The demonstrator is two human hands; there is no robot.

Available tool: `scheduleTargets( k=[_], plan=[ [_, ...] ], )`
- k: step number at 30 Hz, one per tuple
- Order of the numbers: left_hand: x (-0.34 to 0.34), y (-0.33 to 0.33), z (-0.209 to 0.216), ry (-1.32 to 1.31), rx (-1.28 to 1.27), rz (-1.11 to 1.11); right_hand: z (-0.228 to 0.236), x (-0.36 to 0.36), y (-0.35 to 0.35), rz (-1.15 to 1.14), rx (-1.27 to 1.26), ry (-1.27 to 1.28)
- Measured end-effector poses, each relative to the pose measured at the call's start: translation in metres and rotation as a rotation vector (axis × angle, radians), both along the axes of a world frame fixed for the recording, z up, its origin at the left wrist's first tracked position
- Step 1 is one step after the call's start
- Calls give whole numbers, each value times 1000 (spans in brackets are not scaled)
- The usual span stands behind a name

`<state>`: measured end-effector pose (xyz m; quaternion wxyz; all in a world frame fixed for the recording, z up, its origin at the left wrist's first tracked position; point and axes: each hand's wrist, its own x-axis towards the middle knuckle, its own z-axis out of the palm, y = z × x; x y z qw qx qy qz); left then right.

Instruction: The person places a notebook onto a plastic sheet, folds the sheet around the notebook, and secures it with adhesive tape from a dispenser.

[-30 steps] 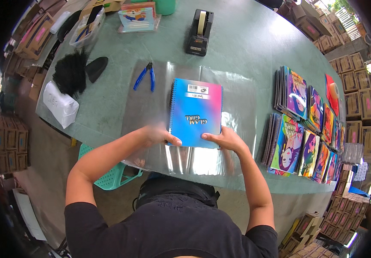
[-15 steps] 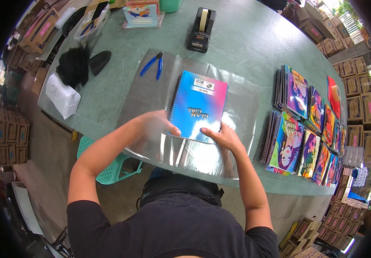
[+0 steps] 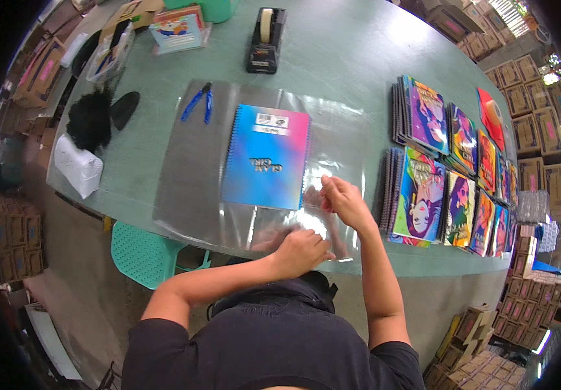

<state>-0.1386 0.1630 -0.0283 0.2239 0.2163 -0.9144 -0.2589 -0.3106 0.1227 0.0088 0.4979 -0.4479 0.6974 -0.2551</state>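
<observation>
A spiral notebook (image 3: 266, 185) with a blue and pink cover lies on a clear plastic sheet (image 3: 189, 175), its printing upside down to me. At the sheet's near edge, below the notebook, my left hand (image 3: 301, 250) is closed, its fingers curled at the plastic. My right hand (image 3: 346, 201) is closed in a pinch just right of the notebook's lower right corner, over the sheet. Whatever is between its fingertips is too small to make out. Blue-handled cutters (image 3: 198, 104) rest on the sheet's far left corner.
Stacks of colourful spiral notebooks (image 3: 417, 192) fill the table's right side, near a red item with a tape roll (image 3: 493, 112). A black tape dispenser (image 3: 266, 42) stands at the back. A white packet (image 3: 77, 166) and black brush-like item (image 3: 90, 120) lie left. A green stool (image 3: 140, 253) stands below.
Both hands have let go of the notebook. My left hand has moved right and nearer to me, to the sheet's edge; my right hand has closed beside the notebook. The view has shifted.
</observation>
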Motion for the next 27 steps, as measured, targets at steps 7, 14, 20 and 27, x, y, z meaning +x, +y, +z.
scheduleTargets(
  k=[7,14,20,27],
  plan=[
    [-28,-6,-54,79,-142,97,37,-49,97,-88,-12,-334],
    [-24,-8,-44,73,-128,27,-61,-16,148,-119,-602,756],
    [-24,-9,-46,110,-125,21,-80,-29,128,-139,-581,543],
    [-26,-9,-55,-17,-221,39,-54,3,113,-227,-695,481]
  ],
)
